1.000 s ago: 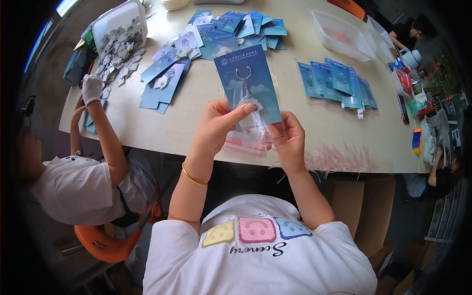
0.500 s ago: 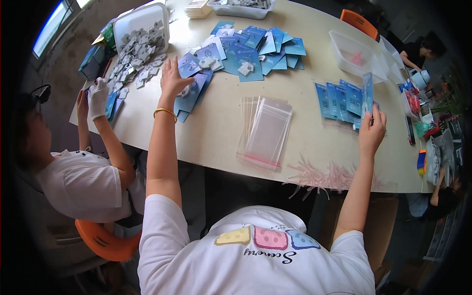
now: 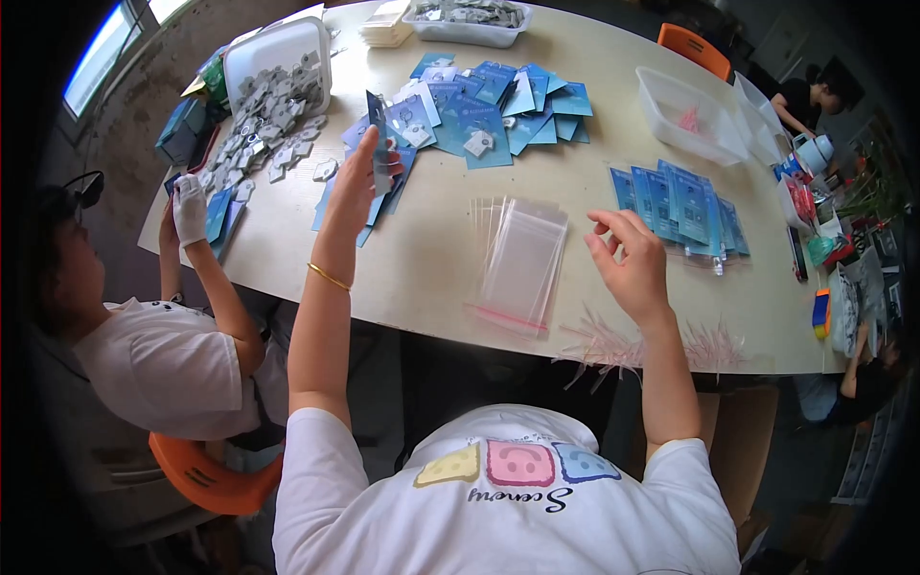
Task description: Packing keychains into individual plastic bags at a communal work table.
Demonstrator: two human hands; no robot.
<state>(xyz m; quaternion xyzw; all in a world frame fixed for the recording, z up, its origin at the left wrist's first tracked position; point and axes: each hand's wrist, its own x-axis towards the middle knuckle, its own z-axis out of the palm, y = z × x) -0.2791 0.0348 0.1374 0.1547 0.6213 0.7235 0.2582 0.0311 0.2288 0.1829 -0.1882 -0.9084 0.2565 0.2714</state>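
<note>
My left hand [image 3: 351, 184] is closed on a blue card [image 3: 377, 117], holding it upright over the left side of a pile of blue cards [image 3: 482, 117]. Small white house-shaped tags with rings sit on several of those cards. To the right, my right hand [image 3: 632, 266] hovers over the table with bent fingers apart and nothing in them. It is between a fanned stack of clear zip bags [image 3: 527, 251] and a row of bagged blue cards [image 3: 686, 204].
Pink paper shreds [image 3: 613, 345] lie at the table's front edge. A tipped white tub [image 3: 326, 62] spills grey-white tags at the left, beside a co-worker's gloved hand [image 3: 190, 206]. A clear bin [image 3: 695, 134] stands at the far right, a tray of tags [image 3: 470, 34] at the back.
My left hand has picked up a card from the pile. My right hand has let go of a bagged card, now lying in the right-hand row, and moved left toward the clear bags.
</note>
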